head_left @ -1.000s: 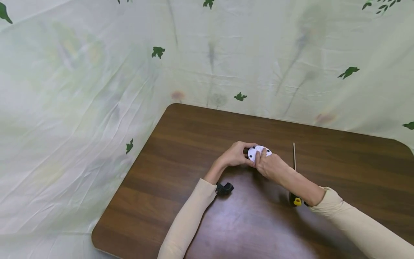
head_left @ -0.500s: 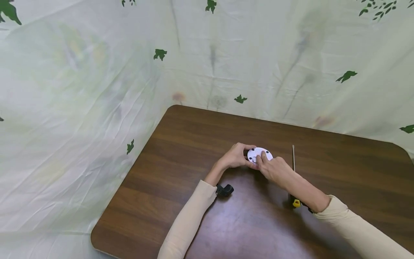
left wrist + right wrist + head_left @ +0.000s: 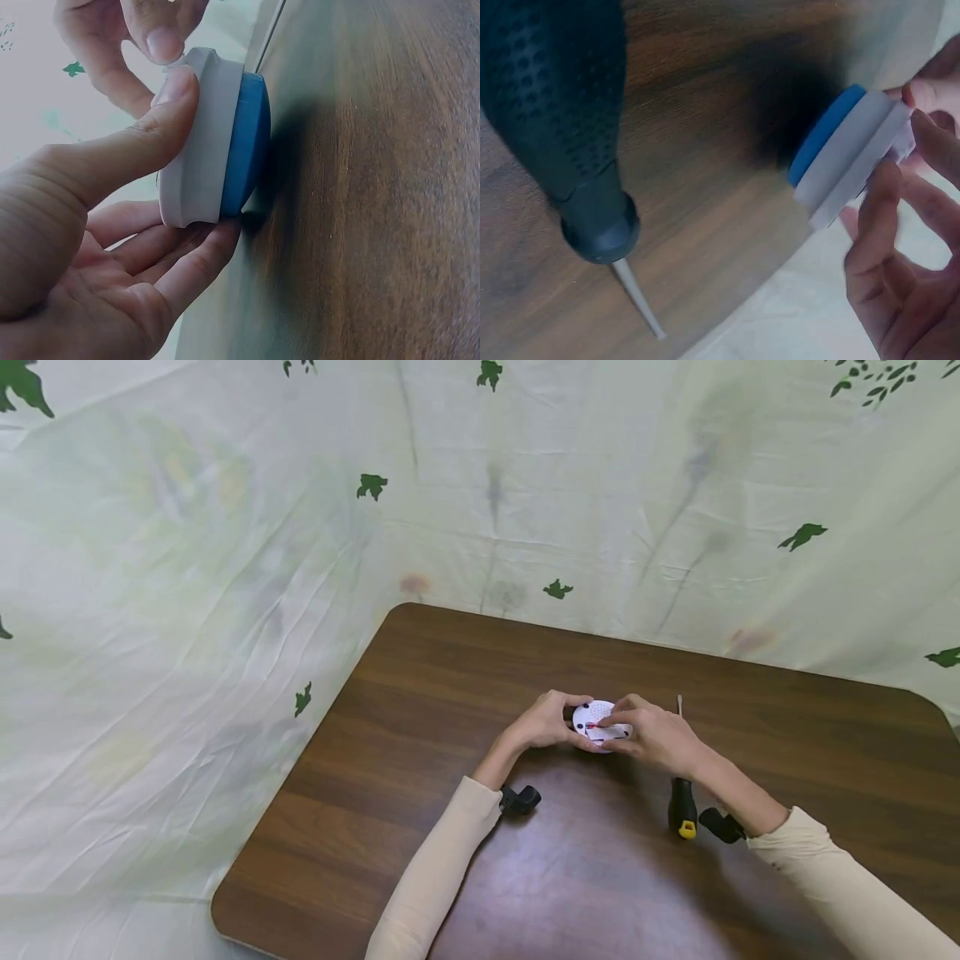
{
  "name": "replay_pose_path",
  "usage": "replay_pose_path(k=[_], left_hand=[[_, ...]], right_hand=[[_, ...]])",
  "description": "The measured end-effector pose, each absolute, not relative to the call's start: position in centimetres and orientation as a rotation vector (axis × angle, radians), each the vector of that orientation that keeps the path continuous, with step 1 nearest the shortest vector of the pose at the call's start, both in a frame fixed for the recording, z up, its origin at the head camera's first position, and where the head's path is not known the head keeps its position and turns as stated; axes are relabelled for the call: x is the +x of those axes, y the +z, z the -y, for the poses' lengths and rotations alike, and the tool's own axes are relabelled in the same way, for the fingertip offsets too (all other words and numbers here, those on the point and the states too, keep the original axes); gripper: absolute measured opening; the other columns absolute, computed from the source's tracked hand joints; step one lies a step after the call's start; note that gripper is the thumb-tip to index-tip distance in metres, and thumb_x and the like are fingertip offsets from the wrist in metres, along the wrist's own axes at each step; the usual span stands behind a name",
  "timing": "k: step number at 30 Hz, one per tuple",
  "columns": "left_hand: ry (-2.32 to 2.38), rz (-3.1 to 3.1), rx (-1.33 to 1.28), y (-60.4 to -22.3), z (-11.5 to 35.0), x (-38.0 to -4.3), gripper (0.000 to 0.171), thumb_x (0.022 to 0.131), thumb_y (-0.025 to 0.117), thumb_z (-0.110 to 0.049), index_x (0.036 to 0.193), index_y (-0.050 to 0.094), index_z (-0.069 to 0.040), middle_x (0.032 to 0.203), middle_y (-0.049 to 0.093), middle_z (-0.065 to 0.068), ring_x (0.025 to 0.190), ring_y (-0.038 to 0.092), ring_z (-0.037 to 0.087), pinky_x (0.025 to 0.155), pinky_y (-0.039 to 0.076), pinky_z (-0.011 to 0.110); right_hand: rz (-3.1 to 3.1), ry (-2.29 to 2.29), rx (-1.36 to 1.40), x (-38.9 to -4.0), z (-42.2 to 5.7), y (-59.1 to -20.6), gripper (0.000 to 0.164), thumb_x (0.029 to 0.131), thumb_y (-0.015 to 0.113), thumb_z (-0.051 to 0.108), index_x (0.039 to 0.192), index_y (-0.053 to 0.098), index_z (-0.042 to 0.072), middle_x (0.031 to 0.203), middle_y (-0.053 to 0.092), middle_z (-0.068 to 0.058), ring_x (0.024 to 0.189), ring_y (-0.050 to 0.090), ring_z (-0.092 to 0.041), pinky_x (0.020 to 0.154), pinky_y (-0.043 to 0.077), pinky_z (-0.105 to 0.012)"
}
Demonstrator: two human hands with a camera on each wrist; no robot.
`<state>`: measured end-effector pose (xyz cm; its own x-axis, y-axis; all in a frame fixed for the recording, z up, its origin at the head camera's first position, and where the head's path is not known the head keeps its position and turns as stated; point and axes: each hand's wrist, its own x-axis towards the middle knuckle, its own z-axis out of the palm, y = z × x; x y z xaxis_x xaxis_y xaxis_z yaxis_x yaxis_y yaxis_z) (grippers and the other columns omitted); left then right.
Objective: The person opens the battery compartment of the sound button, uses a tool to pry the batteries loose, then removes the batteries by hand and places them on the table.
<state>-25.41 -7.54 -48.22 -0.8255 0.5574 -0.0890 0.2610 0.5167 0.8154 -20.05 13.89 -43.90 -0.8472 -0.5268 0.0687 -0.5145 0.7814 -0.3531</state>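
My left hand (image 3: 551,720) grips a round white device (image 3: 597,712) by its rim, thumb on one side and fingers on the other. Its flat underside, with small holes and dark round feet, faces up. In the left wrist view a blue domed part (image 3: 251,142) shows beneath the white body, just above the table. My right hand (image 3: 652,735) is over that underside, its thumb and a finger pinching a small white battery cover (image 3: 609,732). A red bit shows at the cover's left end. The fingers hide part of it.
A screwdriver (image 3: 682,806) with a black and yellow handle lies on the brown table (image 3: 450,668), below my right forearm. Black wrist cameras (image 3: 521,800) sit at both wrists. A pale leaf-patterned cloth (image 3: 480,510) hangs behind and left of the table.
My right hand has gone from pressing the underside with its fingertips to pinching the cover, and the wrist has shifted right. Red now shows on the underside. My left hand keeps its grip.
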Motion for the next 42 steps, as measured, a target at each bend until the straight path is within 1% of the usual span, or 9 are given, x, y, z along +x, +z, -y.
replay_pose_path(k=[6,12,17,22,27,30,33,37,42], left_hand=[[1.209,-2.432,0.685,-48.2,7.5,-25.4,0.086,0.073,0.096,-0.026,0.148,0.057,-0.006,0.150,0.059,0.010,0.133,0.056,0.017,0.109,0.047,0.031],[1.203,-2.437,0.698,-48.2,7.5,-25.3,0.087,0.073,0.096,-0.025,0.148,0.057,-0.006,0.150,0.059,0.010,0.135,0.055,0.016,0.110,0.047,0.029],[1.213,-2.428,0.707,-48.2,7.6,-25.3,0.087,0.074,0.096,-0.024,0.148,0.056,-0.005,0.150,0.060,0.011,0.134,0.056,0.016,0.110,0.047,0.030],[1.230,-2.418,0.704,-48.4,7.6,-25.4,0.087,0.074,0.096,-0.023,0.148,0.056,-0.004,0.150,0.059,0.013,0.135,0.055,0.019,0.111,0.047,0.033],[1.214,-2.431,0.713,-48.4,7.6,-25.4,0.086,0.074,0.096,-0.023,0.148,0.057,-0.004,0.149,0.060,0.012,0.136,0.055,0.019,0.113,0.046,0.033],[1.196,-2.444,0.711,-48.3,7.5,-25.6,0.086,0.074,0.096,-0.024,0.148,0.057,-0.005,0.149,0.060,0.011,0.138,0.055,0.018,0.114,0.045,0.031],[1.189,-2.446,0.707,-48.2,7.4,-25.6,0.087,0.073,0.096,-0.024,0.148,0.057,-0.005,0.150,0.059,0.010,0.139,0.053,0.017,0.115,0.044,0.030],[1.195,-2.442,0.699,-48.1,7.5,-25.5,0.087,0.073,0.097,-0.023,0.148,0.056,-0.005,0.151,0.059,0.011,0.140,0.053,0.018,0.116,0.044,0.031],[1.163,-2.445,0.698,-48.1,7.6,-25.3,0.087,0.073,0.096,-0.025,0.149,0.056,-0.006,0.150,0.059,0.010,0.138,0.055,0.016,0.112,0.046,0.029]], right_hand=[[-2.794,-0.832,-0.708,-21.1,-15.2,-44.1,0.030,0.086,0.086,0.028,0.109,0.080,0.010,0.105,0.065,-0.014,0.081,0.057,-0.023,0.068,0.046,-0.029],[-2.734,-0.939,-0.667,-21.7,-16.0,-44.7,0.029,0.082,0.089,0.030,0.099,0.077,0.010,0.102,0.074,-0.008,0.096,0.058,-0.026,0.078,0.045,-0.030],[-2.696,-1.007,-0.606,-21.9,-15.8,-45.2,0.032,0.079,0.091,0.029,0.094,0.073,0.008,0.097,0.072,-0.009,0.093,0.059,-0.027,0.073,0.045,-0.024],[-2.724,-1.031,-0.531,-21.7,-15.6,-45.2,0.039,0.078,0.093,0.032,0.096,0.072,0.005,0.103,0.070,-0.013,0.095,0.063,-0.028,0.073,0.048,-0.025],[-2.810,-0.997,-0.405,-21.8,-16.4,-44.7,0.040,0.083,0.088,0.041,0.099,0.075,0.007,0.113,0.070,-0.016,0.101,0.063,-0.029,0.076,0.047,-0.031],[-2.854,-0.968,-0.286,-22.2,-17.3,-44.1,0.045,0.084,0.085,0.048,0.098,0.077,0.007,0.112,0.073,-0.018,0.097,0.066,-0.029,0.070,0.049,-0.031],[-2.908,-0.907,-0.166,-23.0,-18.3,-43.7,0.049,0.082,0.083,0.054,0.095,0.079,0.006,0.100,0.077,-0.015,0.085,0.066,-0.025,0.064,0.047,-0.029],[-2.981,-0.802,-0.049,-24.1,-19.5,-44.0,0.048,0.082,0.082,0.055,0.088,0.082,0.007,0.088,0.078,-0.012,0.073,0.062,-0.022,0.056,0.042,-0.029],[-3.013,-0.696,0.077,-25.3,-20.3,-45.0,0.049,0.083,0.079,0.057,0.084,0.083,0.008,0.087,0.079,-0.015,0.072,0.065,-0.025,0.049,0.040,-0.031]])
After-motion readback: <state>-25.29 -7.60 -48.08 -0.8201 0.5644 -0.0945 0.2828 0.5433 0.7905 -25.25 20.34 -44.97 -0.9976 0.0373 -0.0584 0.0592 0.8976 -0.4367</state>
